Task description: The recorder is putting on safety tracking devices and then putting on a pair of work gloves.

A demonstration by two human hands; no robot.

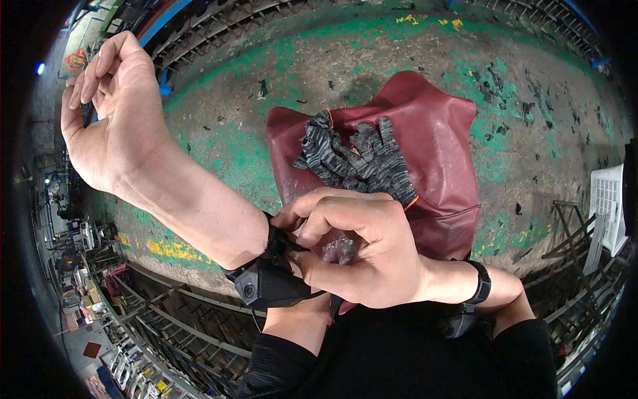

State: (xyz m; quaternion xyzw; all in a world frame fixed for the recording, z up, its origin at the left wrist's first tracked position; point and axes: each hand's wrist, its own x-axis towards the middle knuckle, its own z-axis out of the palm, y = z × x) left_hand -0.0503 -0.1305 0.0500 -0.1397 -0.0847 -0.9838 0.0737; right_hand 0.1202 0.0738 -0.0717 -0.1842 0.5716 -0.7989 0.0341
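My left hand [113,113] is raised at the upper left, palm turned up, its fingers loosely curled and apart with nothing in them. Strapped round my left forearm near the elbow is a small black camera [266,286] on a black strap [274,247]. My right hand [362,249] reaches across and pinches the strap between thumb and fingers; its fingertips partly hide it. Beyond that hand, a pair of grey-black knit gloves [372,159] with orange cuffs lies on a dark red apron-like sheet [438,146] over my lap.
Worn green floor [232,153] spreads around me. Metal racks [179,332] run along the lower left, and more racks [226,30] stand at the far side. A white plastic crate [608,199] sits at the right by a metal frame [571,233]. My right forearm wears a black band [483,282].
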